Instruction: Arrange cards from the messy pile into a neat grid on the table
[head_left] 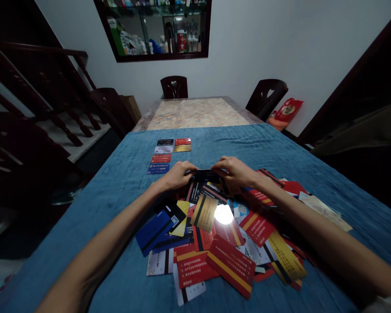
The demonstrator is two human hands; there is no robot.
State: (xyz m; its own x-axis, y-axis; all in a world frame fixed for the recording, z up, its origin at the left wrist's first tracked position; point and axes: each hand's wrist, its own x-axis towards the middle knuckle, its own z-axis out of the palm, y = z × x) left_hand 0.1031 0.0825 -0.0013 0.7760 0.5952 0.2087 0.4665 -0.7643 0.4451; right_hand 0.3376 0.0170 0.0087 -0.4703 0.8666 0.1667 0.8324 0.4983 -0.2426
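Between my two hands a dark card (pixel 204 173) is held up at a tilt, showing mostly its edge. My left hand (pixel 178 175) pinches its left end, and my right hand (pixel 237 171) grips the right end. Just below them spreads a loose heap of plastic cards, among them a gold card (pixel 205 213), a blue card (pixel 157 230), a red card (pixel 231 266) and a yellow card (pixel 180 218). Beyond my left hand, cards lie flat in two columns, including a black card (pixel 165 142) and a gold-and-white card (pixel 182 148). Some heap cards are hidden under my right forearm.
A blue cloth (pixel 117 191) covers the near part of the table; bare patterned tabletop (pixel 198 113) shows behind it. Dark chairs (pixel 175 88) stand around the far end. A red bag (pixel 288 110) sits beyond the right edge. Papers (pixel 326 211) lie right of the heap.
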